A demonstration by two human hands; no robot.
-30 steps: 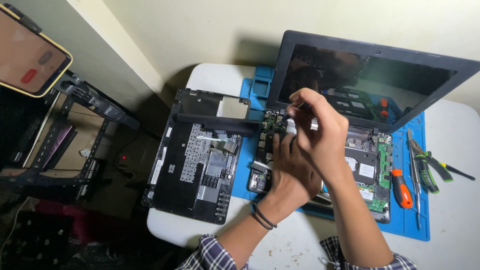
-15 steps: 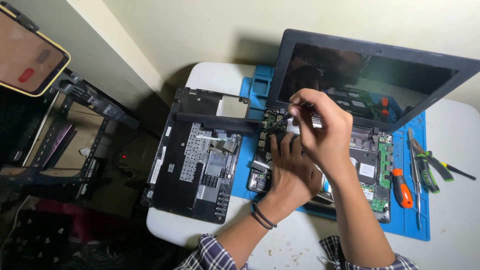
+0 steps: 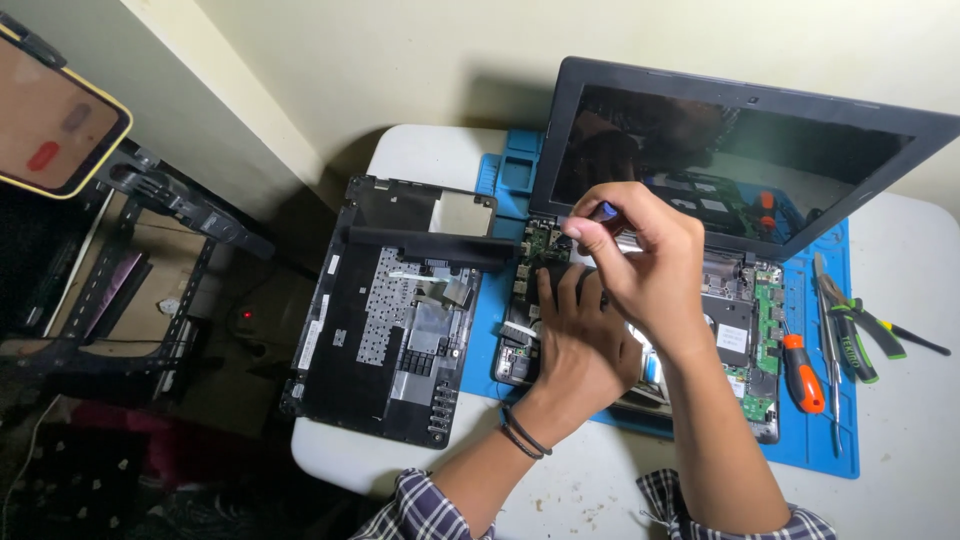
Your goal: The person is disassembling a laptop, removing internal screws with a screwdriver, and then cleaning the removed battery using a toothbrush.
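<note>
Head view: both hands deep in an opened-up laptop (image 3: 740, 330) on the blue mat (image 3: 830, 450).

Right hand (image 3: 645, 265) has its fingertips pinched tight on a small dark screwdriver handle (image 3: 603, 211), held over the boards near the laptop's back-left corner by the hinge. Left hand (image 3: 570, 340) lies flat, fingers loose, pressing on the internals just under it, holding nothing. Pulled-off keyboard cover (image 3: 395, 310) sits upside down at the table's left edge, orange screwdriver (image 3: 800, 370) and pliers (image 3: 850, 335) along the mat's right edge.
</note>
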